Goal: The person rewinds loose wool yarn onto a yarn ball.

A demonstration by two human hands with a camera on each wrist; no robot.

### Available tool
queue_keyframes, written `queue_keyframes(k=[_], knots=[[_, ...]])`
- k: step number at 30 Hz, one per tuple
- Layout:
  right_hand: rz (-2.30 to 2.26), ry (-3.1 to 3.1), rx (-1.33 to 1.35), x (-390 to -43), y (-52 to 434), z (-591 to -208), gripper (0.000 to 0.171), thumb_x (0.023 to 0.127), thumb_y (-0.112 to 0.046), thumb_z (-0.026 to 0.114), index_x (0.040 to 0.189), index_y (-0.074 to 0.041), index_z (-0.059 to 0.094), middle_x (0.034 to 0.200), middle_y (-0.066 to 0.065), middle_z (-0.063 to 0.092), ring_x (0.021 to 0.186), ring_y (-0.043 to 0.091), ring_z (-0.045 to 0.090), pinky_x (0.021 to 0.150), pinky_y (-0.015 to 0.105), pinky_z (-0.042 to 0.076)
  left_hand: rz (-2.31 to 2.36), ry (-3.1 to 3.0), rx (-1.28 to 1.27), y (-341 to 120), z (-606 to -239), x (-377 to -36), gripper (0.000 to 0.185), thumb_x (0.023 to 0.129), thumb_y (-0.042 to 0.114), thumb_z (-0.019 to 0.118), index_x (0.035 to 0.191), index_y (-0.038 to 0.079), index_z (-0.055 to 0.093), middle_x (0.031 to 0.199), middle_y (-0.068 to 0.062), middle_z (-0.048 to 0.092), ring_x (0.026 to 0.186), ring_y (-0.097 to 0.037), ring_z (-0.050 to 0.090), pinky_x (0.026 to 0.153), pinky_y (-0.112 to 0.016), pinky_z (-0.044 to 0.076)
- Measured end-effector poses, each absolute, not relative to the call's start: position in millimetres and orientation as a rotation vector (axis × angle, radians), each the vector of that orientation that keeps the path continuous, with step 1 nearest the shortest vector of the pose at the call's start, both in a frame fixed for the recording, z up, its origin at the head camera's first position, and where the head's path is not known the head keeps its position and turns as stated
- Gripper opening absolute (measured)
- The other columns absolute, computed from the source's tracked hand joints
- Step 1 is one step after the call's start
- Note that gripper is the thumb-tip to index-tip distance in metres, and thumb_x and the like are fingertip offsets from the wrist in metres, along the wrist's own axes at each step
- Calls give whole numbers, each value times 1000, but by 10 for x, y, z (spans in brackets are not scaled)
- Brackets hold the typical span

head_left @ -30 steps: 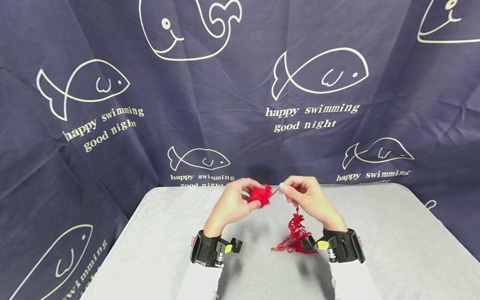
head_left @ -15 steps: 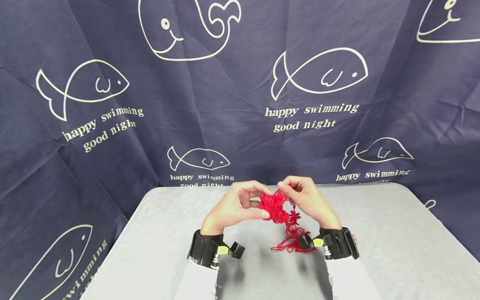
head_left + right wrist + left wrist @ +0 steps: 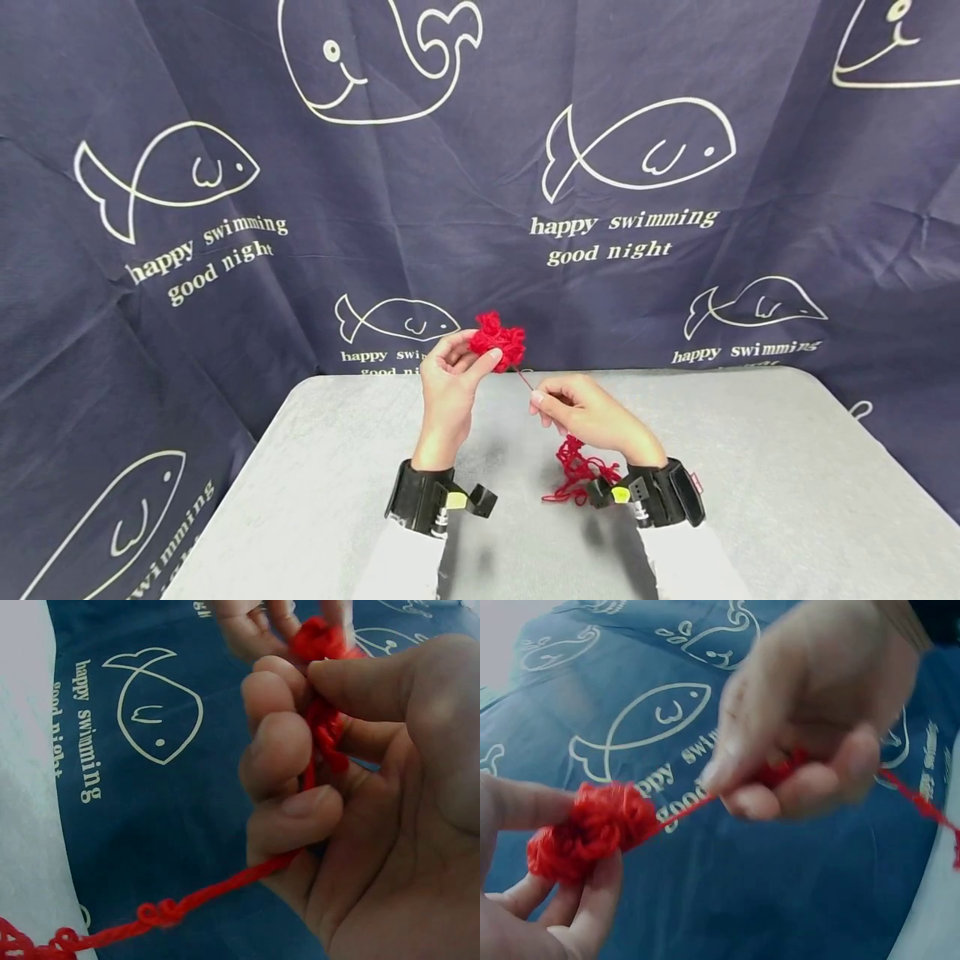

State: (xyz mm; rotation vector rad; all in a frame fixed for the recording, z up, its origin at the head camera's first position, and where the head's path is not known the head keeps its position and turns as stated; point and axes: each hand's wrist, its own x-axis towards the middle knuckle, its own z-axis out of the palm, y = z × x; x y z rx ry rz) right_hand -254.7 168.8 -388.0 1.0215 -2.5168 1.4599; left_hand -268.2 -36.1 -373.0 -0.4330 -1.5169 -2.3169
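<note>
A tangled clump of red yarn is held up above the table's far edge in the head view. My left hand grips it between thumb and fingers. From the clump a taut strand runs to my right hand, whose thumb and index finger pinch it. In the right wrist view, more bunched yarn lies inside the curled fingers of that hand. A knotted length leaves the palm and leads down towards a loose pile of yarn on the table, partly hidden by the right wrist camera.
The light grey table spreads under both forearms. Behind it hangs a dark blue cloth with white fish drawings and lettering. Each wrist carries a black strap with a small camera, the left one and the right one.
My left hand has lifted the clump up and to the left, away from the right hand. The right hand has dropped slightly, and a strand is now stretched between them.
</note>
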Motion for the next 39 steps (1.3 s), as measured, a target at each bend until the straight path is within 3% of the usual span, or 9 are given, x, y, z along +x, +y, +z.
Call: queue_keyframes(k=[7, 13, 20, 28, 35, 39], knots=[[1468, -2466, 1010, -2501, 1724, -3823, 16, 100, -10, 62, 87, -16, 70, 68, -3, 58, 52, 15, 52, 45, 24, 40, -1674, -1985, -514, -423, -3819, -2737, 32, 73, -10, 79, 104, -2, 71, 93, -14, 72, 80, -25, 70, 73, -32, 61], [1659, -2320, 976, -2515, 1833, -3795, 15, 98, -5, 63, 85, -8, 67, 66, 4, 56, 50, 25, 49, 43, 26, 40, -1346, -2392, -717, -469, -3809, -2696, 30, 76, -8, 79, 102, 5, 73, 92, -6, 71, 80, -21, 70, 71, -31, 61], [1923, -2232, 891, -2527, 1961, -3789, 20, 101, -7, 59, 81, -4, 61, 63, 7, 49, 51, 16, 44, 43, 26, 33, -1127, -2656, -936, -546, -3749, -2644, 30, 76, -6, 77, 101, 9, 74, 86, 3, 69, 80, -17, 67, 70, -28, 53], [2127, -2018, 676, -2551, 1986, -3792, 19, 101, -5, 60, 87, -10, 72, 67, -3, 58, 51, 7, 39, 43, 25, 23, -1365, -2680, -1379, -670, -3744, -2672, 30, 76, -10, 77, 100, 6, 74, 85, 4, 70, 79, -12, 68, 76, -29, 59], [2063, -1912, 583, -2571, 1973, -3813, 9, 95, 2, 66, 93, 10, 69, 70, -1, 68, 50, 7, 37, 44, 30, 18, -1725, -2520, -1764, -729, -3721, -2660, 33, 79, -11, 78, 109, 0, 71, 99, -6, 70, 85, -13, 69, 84, -39, 60], [2067, -1840, 587, -2587, 1967, -3825, 7, 94, 4, 66, 94, 11, 69, 72, 1, 70, 50, 7, 35, 45, 30, 17, -2016, -2267, -1834, -755, -3708, -2635, 35, 80, -12, 77, 113, -6, 67, 102, -10, 69, 89, -18, 68, 83, -43, 60]])
